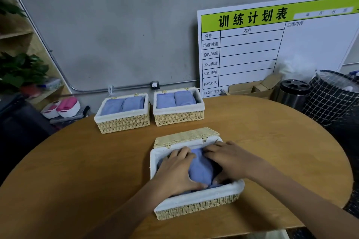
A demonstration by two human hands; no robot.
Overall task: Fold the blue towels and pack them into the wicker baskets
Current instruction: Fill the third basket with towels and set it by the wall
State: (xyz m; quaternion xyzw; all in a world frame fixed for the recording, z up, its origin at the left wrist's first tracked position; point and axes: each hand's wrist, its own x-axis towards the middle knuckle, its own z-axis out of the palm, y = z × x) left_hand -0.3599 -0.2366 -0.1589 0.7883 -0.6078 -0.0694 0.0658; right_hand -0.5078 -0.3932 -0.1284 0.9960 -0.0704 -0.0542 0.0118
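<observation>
Room: a grey concrete wall rises behind my round wooden worktop; a green-headed schedule board leans at the upper right of the frame.
Left hand: fingers laid out fairly flat, palm down, pressing on the blue towels in the near basket.
Right hand: just beside it, fingers spread over the far side of the same bundle, thumb side tucked low; the two hands are close together, neither clamped on anything as far as I can tell.
Blue towels: inside the near basket, at lower centre, its wicker lid hinged back.
Doing it well: I judge the step is seating the folds; press evenly, keep the edges below the white lining, and don't drag the fold open.
Count: three wicker baskets; the far left basket and the far right basket show two folded towels each. How many lie under my hands I cannot tell.
</observation>
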